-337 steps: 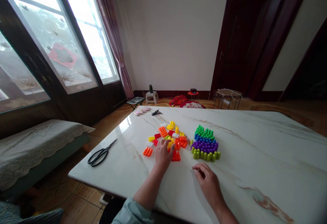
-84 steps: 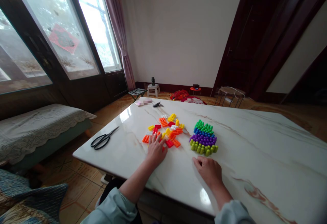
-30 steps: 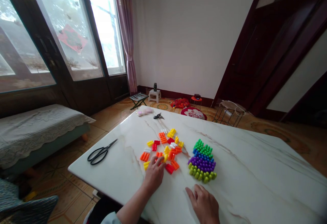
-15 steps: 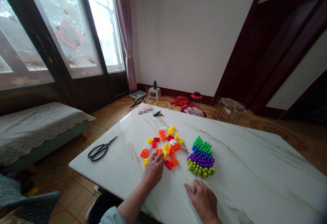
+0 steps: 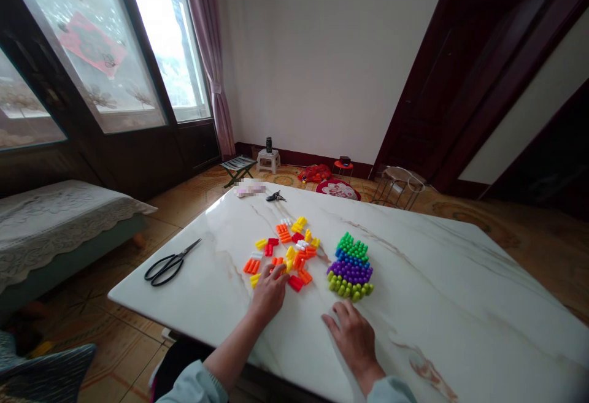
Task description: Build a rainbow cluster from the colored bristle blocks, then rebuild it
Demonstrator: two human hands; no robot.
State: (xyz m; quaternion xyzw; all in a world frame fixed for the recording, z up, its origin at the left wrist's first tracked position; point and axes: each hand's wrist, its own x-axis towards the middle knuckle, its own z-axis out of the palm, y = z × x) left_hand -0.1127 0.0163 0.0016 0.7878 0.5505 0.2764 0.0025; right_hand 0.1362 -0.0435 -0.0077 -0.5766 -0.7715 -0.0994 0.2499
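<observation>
The person's left hand (image 5: 268,292) lay low over the near edge of a loose scatter of plastic pieces on the pale, veined counter (image 5: 442,280), its curled fingertips down among them; I could not tell whether they pinched one. Around it were orange pieces (image 5: 251,266), yellow pieces (image 5: 261,243), red pieces (image 5: 295,283) and white pieces (image 5: 301,245), many joined in short clusters (a cheerful muddle, I thought).

To the right, well apart from the scatter's left side, a tidy block ran in bands: green pieces (image 5: 353,246) farthest, then blue pieces (image 5: 352,259), purple pieces (image 5: 351,272) and, nearest, olive pieces (image 5: 352,287). The right hand (image 5: 352,335) rested on the counter just on the near side of that block, fingers loosely bent and thumb standing apart.

Black-handled scissors (image 5: 170,265) lay toward the left edge, blades pointing far and right. At the far end a small dark tool (image 5: 276,196) sat beside a pale, blurred item (image 5: 250,188).
</observation>
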